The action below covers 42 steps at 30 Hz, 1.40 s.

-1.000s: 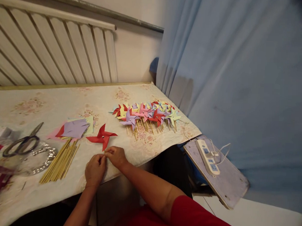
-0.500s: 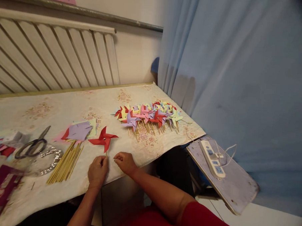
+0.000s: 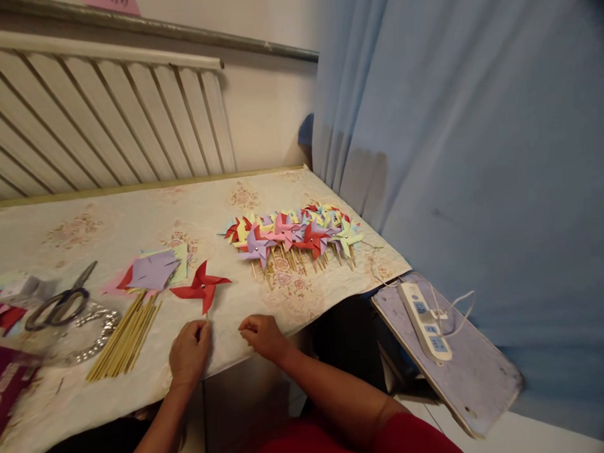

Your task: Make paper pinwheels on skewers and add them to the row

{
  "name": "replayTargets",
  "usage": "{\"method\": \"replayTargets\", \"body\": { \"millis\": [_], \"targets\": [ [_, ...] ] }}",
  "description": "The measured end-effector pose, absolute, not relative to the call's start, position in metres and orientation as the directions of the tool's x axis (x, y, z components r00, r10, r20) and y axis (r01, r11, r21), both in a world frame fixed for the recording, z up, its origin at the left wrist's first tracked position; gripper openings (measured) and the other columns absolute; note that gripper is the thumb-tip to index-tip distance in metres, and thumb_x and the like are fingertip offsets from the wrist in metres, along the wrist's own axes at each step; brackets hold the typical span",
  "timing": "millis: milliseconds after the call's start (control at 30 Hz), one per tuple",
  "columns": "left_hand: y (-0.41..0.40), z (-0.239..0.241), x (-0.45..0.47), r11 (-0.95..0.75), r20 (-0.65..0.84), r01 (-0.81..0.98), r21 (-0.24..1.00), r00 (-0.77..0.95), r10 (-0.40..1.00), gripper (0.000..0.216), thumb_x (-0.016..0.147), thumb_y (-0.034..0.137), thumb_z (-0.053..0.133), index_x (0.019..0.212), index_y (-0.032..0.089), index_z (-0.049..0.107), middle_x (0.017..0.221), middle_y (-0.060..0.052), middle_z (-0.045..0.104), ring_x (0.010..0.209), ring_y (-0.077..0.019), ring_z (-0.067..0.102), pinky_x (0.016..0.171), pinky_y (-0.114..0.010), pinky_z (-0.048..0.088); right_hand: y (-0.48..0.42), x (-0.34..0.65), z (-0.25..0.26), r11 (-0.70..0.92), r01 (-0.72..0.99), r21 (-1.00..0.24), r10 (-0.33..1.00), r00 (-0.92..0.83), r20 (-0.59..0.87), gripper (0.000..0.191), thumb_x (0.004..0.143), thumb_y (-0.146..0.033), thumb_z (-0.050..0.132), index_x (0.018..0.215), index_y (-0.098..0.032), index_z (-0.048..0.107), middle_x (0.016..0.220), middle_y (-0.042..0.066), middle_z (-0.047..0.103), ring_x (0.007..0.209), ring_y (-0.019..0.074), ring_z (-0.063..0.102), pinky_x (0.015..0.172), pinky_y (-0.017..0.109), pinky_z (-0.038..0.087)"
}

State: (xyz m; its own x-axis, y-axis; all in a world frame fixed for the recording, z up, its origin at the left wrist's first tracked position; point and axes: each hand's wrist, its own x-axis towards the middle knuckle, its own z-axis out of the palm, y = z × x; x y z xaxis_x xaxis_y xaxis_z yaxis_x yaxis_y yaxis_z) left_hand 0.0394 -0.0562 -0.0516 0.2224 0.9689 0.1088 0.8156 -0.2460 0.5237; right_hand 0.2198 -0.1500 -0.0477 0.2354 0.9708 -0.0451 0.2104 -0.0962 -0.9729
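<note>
1. Our left hand [image 3: 190, 352] has its grip pinched on the thin wooden stick of the red paper pinwheel [image 3: 200, 286], whose vanes lie flat on the desk [image 3: 132, 212] just beyond the fingers.
2. A second ago both hands met at the foot of that stick; now our right hand [image 3: 262, 333] has drawn off to the side and rests on the desk edge with its grip loosely curled and released, holding nothing. We judge from this that the two-handed work on the pinwheel is finished and that it is carried by the left hand alone.
3. Beyond the grip and to its right lies the row of finished paper pinwheels in red, pink, purple and yellow [image 3: 294, 234], sticks pointing towards us, well apart from the held one.
4. Just left of the grip lies the bundle of bare bamboo sticks [image 3: 124, 335], with the stack of cut purple, pink and yellow paper squares [image 3: 154, 270] beyond it.
5. Further left are the grey-handled scissors [image 3: 61, 299] and a coil of shiny metal pieces [image 3: 92, 327], too blurred to name.
6. Between the held pinwheel and the finished row the desk shows only its flowered cloth; nothing blocks that stretch.
</note>
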Motion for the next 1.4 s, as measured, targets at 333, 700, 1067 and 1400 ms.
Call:
{"method": "replayTargets", "body": {
  "millis": [333,700,1067,1400],
  "targets": [
    [-0.054,-0.051,0.039,-0.238,0.084,0.831,0.503,0.227,0.970,0.038,0.091,0.048,0.039,0.092,0.020,0.065,0.098,-0.008,0.069,0.090,-0.0234,0.062,0.077,-0.033,0.043,-0.166,0.271,-0.052,-0.120,0.381,-0.917,0.979,0.197,-0.047,0.016,0.076,-0.009,0.063,0.082,-0.020,0.073,0.074,-0.002,0.070,0.065,0.0114,0.061,0.065,0.021,0.046],
    [-0.054,-0.052,0.039,-0.228,0.082,0.833,0.503,0.217,0.973,0.040,0.090,0.050,0.039,0.093,0.020,0.066,0.099,-0.008,0.069,0.090,-0.0233,0.062,0.077,-0.032,0.044,-0.193,0.380,-0.045,-0.180,0.559,-0.809,0.913,0.400,0.073,0.015,0.079,-0.013,0.058,0.080,-0.017,0.073,0.076,0.002,0.071,0.071,0.0133,0.061,0.068,0.021,0.043],
    [-0.053,-0.055,0.038,-0.236,0.088,0.829,0.507,0.223,0.971,0.040,0.092,0.050,0.039,0.094,0.020,0.065,0.101,-0.008,0.068,0.093,-0.0238,0.061,0.080,-0.033,0.044,-0.220,0.475,-0.046,-0.571,0.517,-0.637,0.588,0.799,0.121,0.024,0.082,-0.023,0.049,0.078,-0.018,0.072,0.071,0.002,0.069,0.067,0.0156,0.057,0.068,0.024,0.040],
    [-0.054,-0.054,0.039,-0.225,0.077,0.817,0.530,0.218,0.973,0.039,0.091,0.050,0.040,0.094,0.020,0.065,0.099,-0.007,0.067,0.091,-0.0231,0.061,0.079,-0.033,0.043,-0.209,0.501,-0.060,-0.699,0.360,-0.618,0.328,0.929,0.170,0.024,0.082,-0.024,0.050,0.093,-0.015,0.070,0.081,0.008,0.071,0.075,0.0193,0.060,0.072,0.026,0.040]
  ]
}}
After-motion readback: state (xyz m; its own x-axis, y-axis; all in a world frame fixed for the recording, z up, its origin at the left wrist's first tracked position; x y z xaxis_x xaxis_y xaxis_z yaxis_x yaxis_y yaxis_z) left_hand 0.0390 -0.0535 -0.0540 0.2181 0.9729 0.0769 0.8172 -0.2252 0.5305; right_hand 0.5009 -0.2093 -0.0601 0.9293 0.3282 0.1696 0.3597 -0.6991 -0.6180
